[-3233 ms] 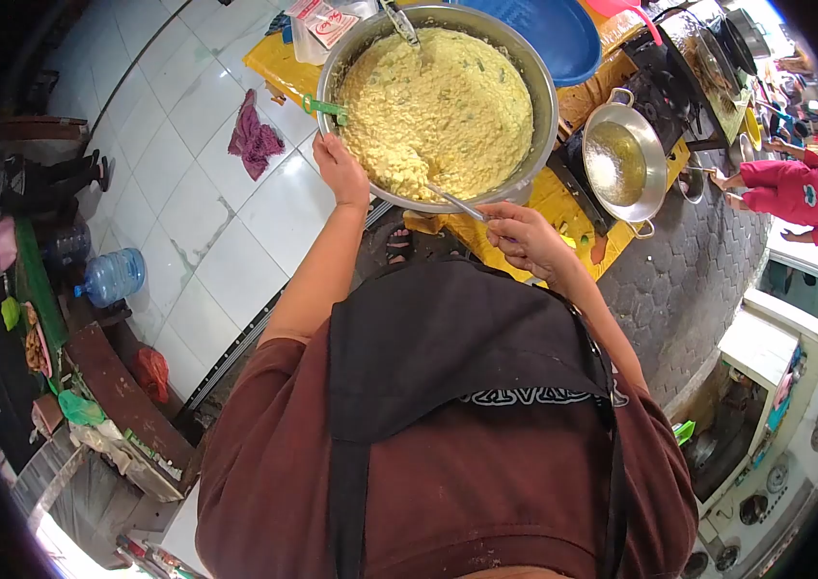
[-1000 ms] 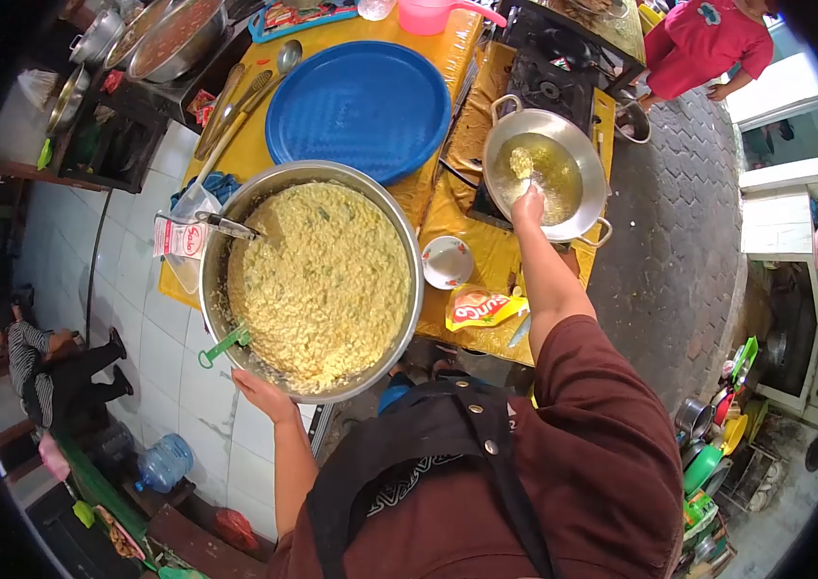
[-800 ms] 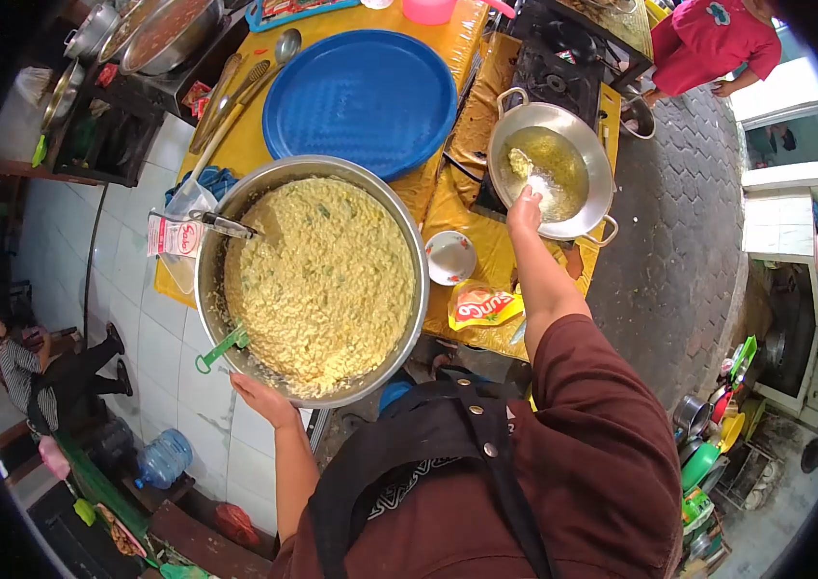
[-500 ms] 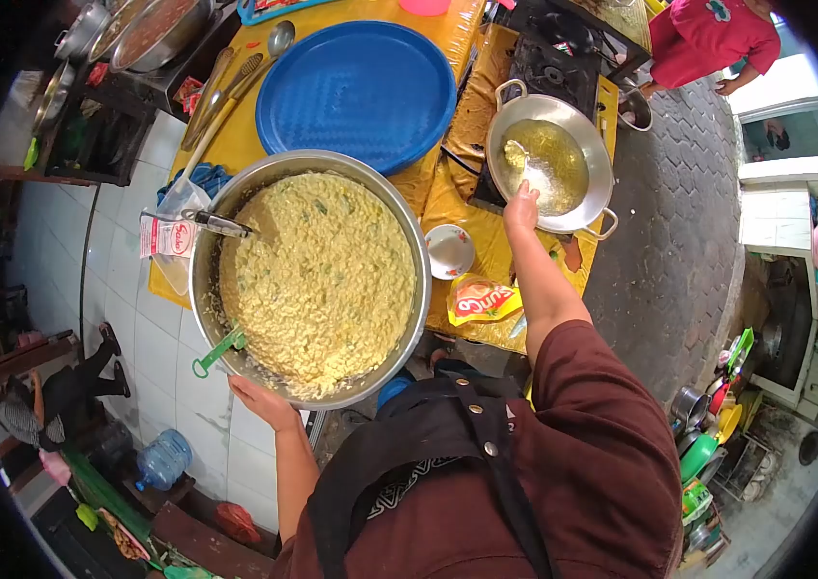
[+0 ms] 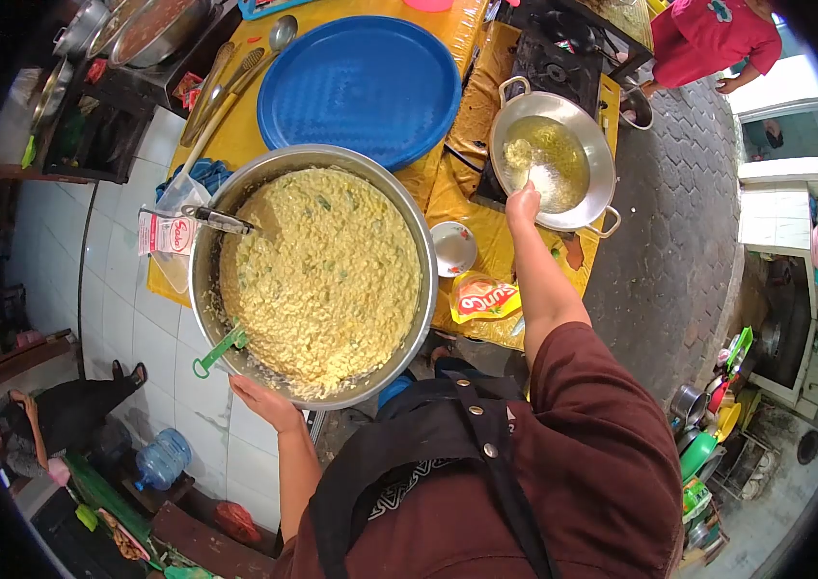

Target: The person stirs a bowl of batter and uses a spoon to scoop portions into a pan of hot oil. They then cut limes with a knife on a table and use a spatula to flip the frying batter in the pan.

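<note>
Right hand [image 5: 525, 201] has swung from the steel mixing bowl [image 5: 204, 289] to the two-handled wok [image 5: 602, 164], fingers curled, can't tell around what. Left hand [image 5: 266, 401] looks open against the bowl's side. Batter clump [image 5: 518, 151] sits in the oil [image 5: 566, 159]; knuckles this low could catch spatter.

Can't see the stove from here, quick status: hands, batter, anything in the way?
Left hand against pot. Right hand over wok, grip unclear. Batter in pot, yellow clump in wok. Nothing visibly blocking.
</note>
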Tool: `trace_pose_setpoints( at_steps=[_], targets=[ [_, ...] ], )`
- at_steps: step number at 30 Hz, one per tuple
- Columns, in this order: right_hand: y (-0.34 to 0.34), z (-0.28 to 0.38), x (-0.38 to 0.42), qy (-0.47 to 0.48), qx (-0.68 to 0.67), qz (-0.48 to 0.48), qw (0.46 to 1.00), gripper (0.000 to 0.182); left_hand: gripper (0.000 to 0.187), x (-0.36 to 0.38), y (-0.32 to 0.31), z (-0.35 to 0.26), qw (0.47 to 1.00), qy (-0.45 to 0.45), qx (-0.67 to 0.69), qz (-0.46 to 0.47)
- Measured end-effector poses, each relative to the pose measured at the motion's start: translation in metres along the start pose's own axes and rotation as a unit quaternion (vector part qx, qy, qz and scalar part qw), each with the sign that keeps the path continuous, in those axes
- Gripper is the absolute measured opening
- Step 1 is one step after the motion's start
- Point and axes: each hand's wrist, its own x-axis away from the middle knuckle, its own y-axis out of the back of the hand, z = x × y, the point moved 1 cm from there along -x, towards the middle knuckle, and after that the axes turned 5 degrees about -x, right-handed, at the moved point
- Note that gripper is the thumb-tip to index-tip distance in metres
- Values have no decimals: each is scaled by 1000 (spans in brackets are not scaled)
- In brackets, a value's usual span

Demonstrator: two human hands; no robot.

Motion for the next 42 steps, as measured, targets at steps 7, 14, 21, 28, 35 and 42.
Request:
trace_pose_setpoints(
  at_steps=[7,14,21,28,35,42],
  targets=[
    [1,1,0,-34,-58,14,998,36,57,-3,-1,3,1000,16,3,-24],
    [6,5,7,-17,-50,45,998,37,59,-1,-2,0,1000,2,0,-18],
    [-7,-12,1,-17,-52,29,998,38,61,-4,1,10,999,-6,32,5],
    [-5,-23,0,-10,-52,26,998,41,60,0,-2,1,998,43,44,-18],
    [33,-21,10,-223,-673,147,690,30,58,-3,0,9,998,28,51,-12],
    [120,-19,26,-178,-730,308,583,25,54,-7,-1,17,998,15,58,-26]
  ],
)
